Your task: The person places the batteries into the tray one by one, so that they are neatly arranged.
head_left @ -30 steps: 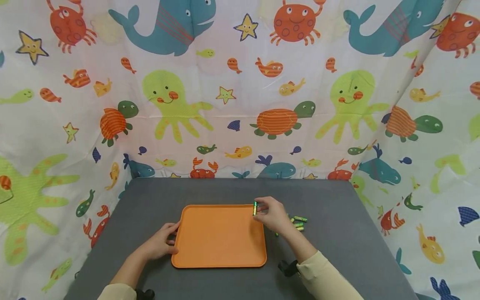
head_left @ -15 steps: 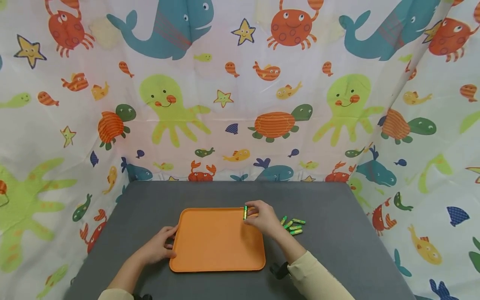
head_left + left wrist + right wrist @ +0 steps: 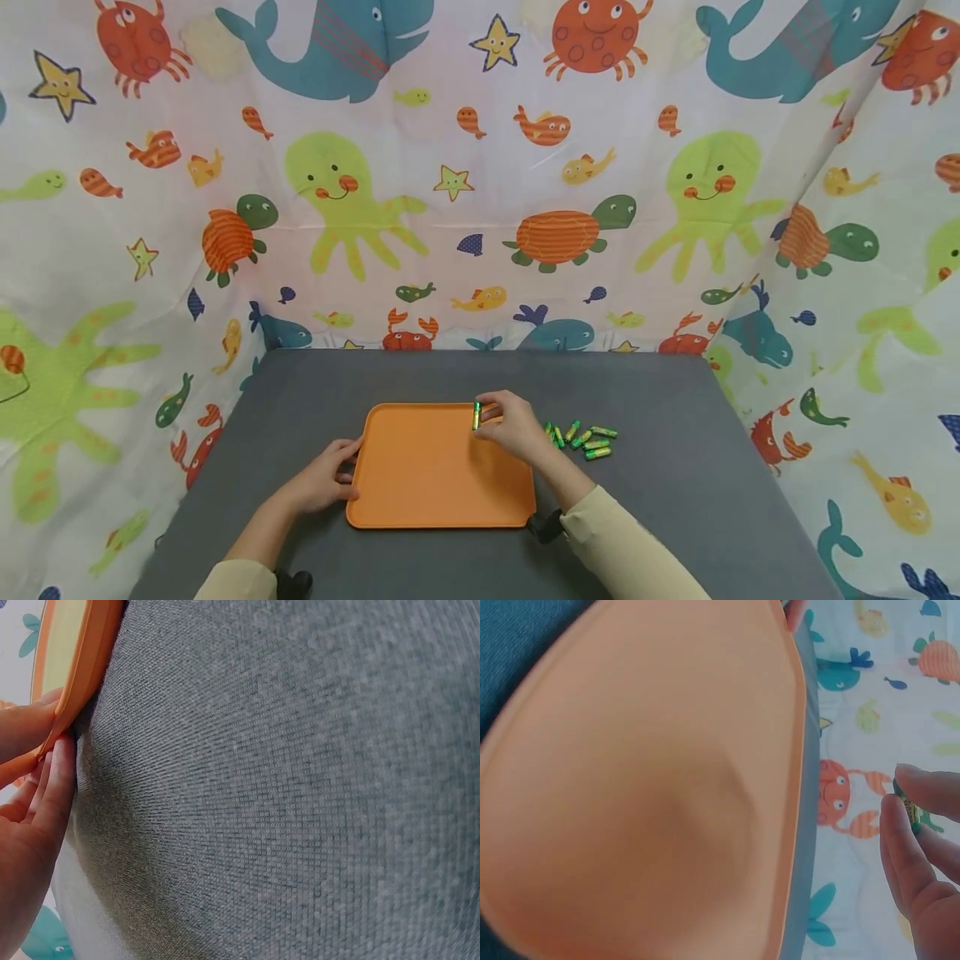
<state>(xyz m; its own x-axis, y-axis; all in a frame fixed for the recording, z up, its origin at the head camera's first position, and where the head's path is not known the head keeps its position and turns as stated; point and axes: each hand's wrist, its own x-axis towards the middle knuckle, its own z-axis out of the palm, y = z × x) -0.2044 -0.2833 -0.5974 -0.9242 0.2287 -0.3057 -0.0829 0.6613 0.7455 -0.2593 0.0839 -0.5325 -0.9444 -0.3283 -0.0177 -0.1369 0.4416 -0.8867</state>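
Note:
An orange tray [image 3: 431, 479] lies flat on the grey table. My left hand [image 3: 324, 477] grips its left edge; in the left wrist view the thumb is at the rim [image 3: 75, 682] and the fingers [image 3: 61, 769] reach along its outer side. Over the tray's far right part, my right hand [image 3: 516, 429] pinches one small green and yellow battery [image 3: 476, 416] upright between thumb and fingertips. That battery [image 3: 910, 810] is partly covered by the fingers in the right wrist view. No battery shows on the visible tray surface.
Several more green batteries [image 3: 597, 454] lie loose on the grey table [image 3: 660, 517], right of the tray and beyond the right forearm. A curtain [image 3: 480, 275] printed with sea animals hangs behind the table and along both sides.
My right hand has moved left with the battery, from the tray's right edge to over its surface. More of the loose batteries now show. My left hand stays at the tray's edge.

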